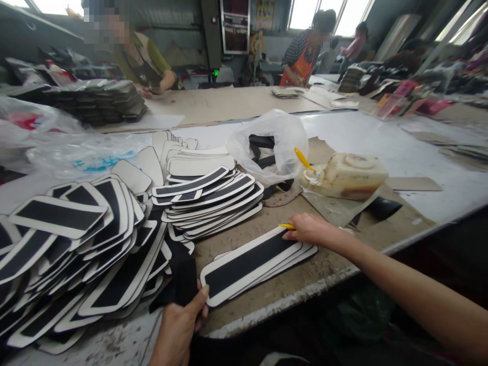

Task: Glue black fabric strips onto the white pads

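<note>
My left hand (183,320) is closed at the near left end of a long white-edged panel with a black middle (251,264), thumb at its corner. Black fabric (186,277) rises against the back of that hand; whether the fingers also hold it I cannot tell. The panel tops a small fanned stack of similar pieces. Over the far right end of it, my right hand (308,229) grips a slim yellow tool (285,225), mostly hidden by the fingers. A stained plastic jug (354,173) lies beyond, with another yellow-handled tool (303,158) in its whitish, messy mouth.
A large heap of black-and-white panels (57,216) spreads at left; a neater stack (217,203) stands mid-table. Behind it sits a clear plastic bag (282,137) with black pieces inside. Brown board (267,300) covers the table's near edge. Several people work across the room.
</note>
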The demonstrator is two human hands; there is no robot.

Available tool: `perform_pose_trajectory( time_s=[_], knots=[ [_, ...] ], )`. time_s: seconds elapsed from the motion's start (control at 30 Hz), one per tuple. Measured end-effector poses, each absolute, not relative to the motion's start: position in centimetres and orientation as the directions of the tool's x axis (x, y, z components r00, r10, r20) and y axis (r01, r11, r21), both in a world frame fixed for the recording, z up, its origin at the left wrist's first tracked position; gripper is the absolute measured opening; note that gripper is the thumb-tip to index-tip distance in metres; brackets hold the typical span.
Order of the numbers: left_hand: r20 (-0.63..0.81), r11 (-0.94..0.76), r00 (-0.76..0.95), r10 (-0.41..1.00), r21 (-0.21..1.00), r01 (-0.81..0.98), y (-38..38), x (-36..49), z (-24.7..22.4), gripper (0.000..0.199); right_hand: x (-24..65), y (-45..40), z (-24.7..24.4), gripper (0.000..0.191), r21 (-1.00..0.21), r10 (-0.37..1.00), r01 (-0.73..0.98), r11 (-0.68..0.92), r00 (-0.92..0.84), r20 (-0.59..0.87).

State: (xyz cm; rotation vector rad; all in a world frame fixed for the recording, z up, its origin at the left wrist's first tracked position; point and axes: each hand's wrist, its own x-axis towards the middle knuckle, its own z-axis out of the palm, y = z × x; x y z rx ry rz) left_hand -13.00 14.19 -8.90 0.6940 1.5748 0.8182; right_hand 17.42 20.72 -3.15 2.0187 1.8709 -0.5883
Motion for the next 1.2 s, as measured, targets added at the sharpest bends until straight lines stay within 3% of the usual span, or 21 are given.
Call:
perform_pose_trajectory(
  time_s=[0.33,0.4,0.53,0.63,0.73,0.83,0.9,1.1,1.2],
  knots=[
    [-0.406,0.425,-0.145,0.902,0.895,0.137,13.9,-13.7,-6.6,0.053,20.6,18.2,0.4,0.030,-0.045,0.951,0.993,-0.110,0.092,-0.296],
    [-0.401,0.419,-0.141,0.905,0.897,0.138,13.6,-13.7,-5.8,0.053,21.4,17.1,1.3,0.036,-0.131,0.972,0.985,-0.116,0.085,-0.220],
    [-0.407,0.420,-0.121,0.905,0.901,0.108,12.9,-13.0,-5.0,0.050,21.9,14.8,1.1,0.049,-0.500,0.990,0.859,-0.112,0.055,-0.127],
    [-0.421,0.429,-0.091,0.903,0.898,0.095,12.3,-12.5,-4.8,0.047,21.2,13.2,-0.2,0.047,-0.676,0.979,0.713,-0.186,0.073,-0.193],
    [-0.440,0.440,-0.020,0.898,0.897,0.026,11.7,-12.2,-4.6,0.045,20.1,11.6,-1.4,0.047,-0.820,0.926,0.430,-0.378,0.161,-0.343],
    [-0.470,0.473,0.053,0.881,0.877,-0.083,11.2,-12.2,-4.9,0.045,19.4,10.6,-2.3,0.049,-0.883,0.889,0.111,-0.456,0.108,-0.445],
    [-0.504,0.510,0.080,0.860,0.844,-0.164,10.8,-12.3,-5.3,0.041,19.1,10.3,-2.7,0.049,-0.882,0.879,0.009,-0.472,0.078,-0.470],
    [-0.473,0.464,0.015,0.881,0.856,-0.228,11.4,-14.8,-4.3,0.032,17.5,12.3,-2.1,0.053,-0.863,0.863,0.023,-0.504,0.057,-0.502],
    [-0.444,0.388,-0.209,0.871,0.884,-0.261,12.8,-18.4,-1.4,0.033,15.9,14.0,-0.9,0.048,-0.911,0.917,0.098,-0.400,0.049,-0.397]
  ],
)
